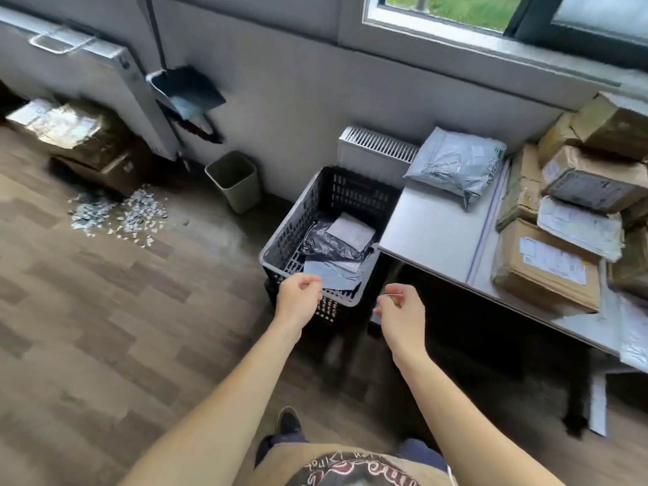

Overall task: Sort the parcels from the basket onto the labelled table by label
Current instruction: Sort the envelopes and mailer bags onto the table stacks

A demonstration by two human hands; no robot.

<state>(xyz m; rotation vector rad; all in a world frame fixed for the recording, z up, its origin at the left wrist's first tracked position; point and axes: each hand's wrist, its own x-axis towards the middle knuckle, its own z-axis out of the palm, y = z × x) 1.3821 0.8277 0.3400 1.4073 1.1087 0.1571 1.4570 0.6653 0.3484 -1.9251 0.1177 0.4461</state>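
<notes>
- Printed shirt and two bare forearms, nearest the viewer, reaching forward toward the basket.
- Left hand: over the near rim of the black basket. Its grip is loosely curled and narrow, with nothing plainly held. The fingertips lie just beside the edge of a grey flat parcel, but contact cannot be told.
- Right hand: near the gap between basket and surface, with a loosely curled, empty grip.
- Basket contents, not yet sorted: the grey flat parcel at the near side, a crumpled black bag parcel behind it, and a white-faced parcel farther back. There may be more beneath.
- White surface, right of the basket and touching or just beside it. A thin tape line divides it into zones, and no zone label is legible.
- Already placed: one grey mailer at the far end of the left zone, and a stack of brown cardboard parcels filling the right zone.
- Judgement: sorting is well advanced. The few basket parcels are left, and the next pick appears about to begin.
</notes>
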